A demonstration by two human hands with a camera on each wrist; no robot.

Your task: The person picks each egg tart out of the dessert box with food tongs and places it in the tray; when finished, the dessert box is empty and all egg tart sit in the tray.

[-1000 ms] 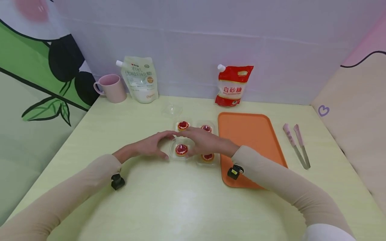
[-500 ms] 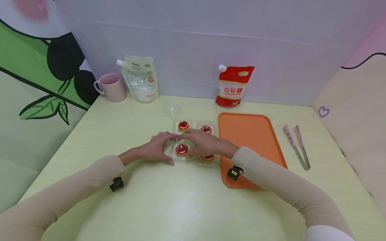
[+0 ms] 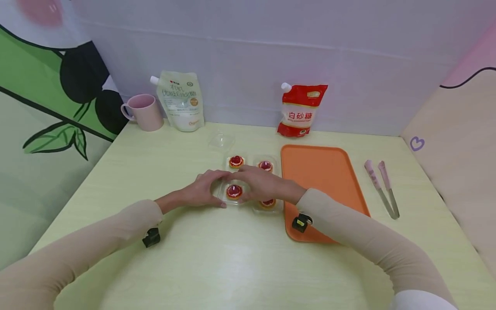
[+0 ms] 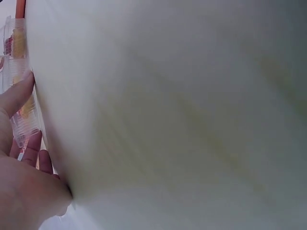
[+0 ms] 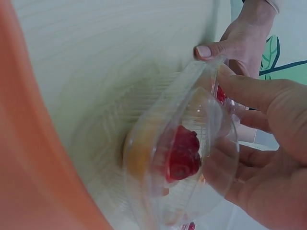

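A clear plastic tart box (image 3: 222, 199) with a red-topped tart (image 3: 234, 192) inside sits on the table between both hands. My left hand (image 3: 201, 189) curves round its left side, thumb at the front and fingers behind. From the right, my right hand (image 3: 263, 183) holds the same box, its thumb near the front edge. The fingertips of both hands meet at the back of the box. In the right wrist view, another boxed tart (image 5: 183, 153) stands in front of the right hand (image 5: 273, 143) and partly hides the held box (image 5: 222, 93).
Other boxed tarts (image 3: 265, 165) stand close by; a clear lid (image 3: 221, 140) lies behind. An orange tray (image 3: 317, 168) is at the right, then two pink-handled utensils (image 3: 381, 189). Along the wall stand a pink mug (image 3: 149, 116), a pale sugar pouch (image 3: 180, 103) and a red one (image 3: 300, 110).
My left hand has shifted slightly right, and its thumb has closed in on the front of the box. The right hand has barely moved, staying at the same box.
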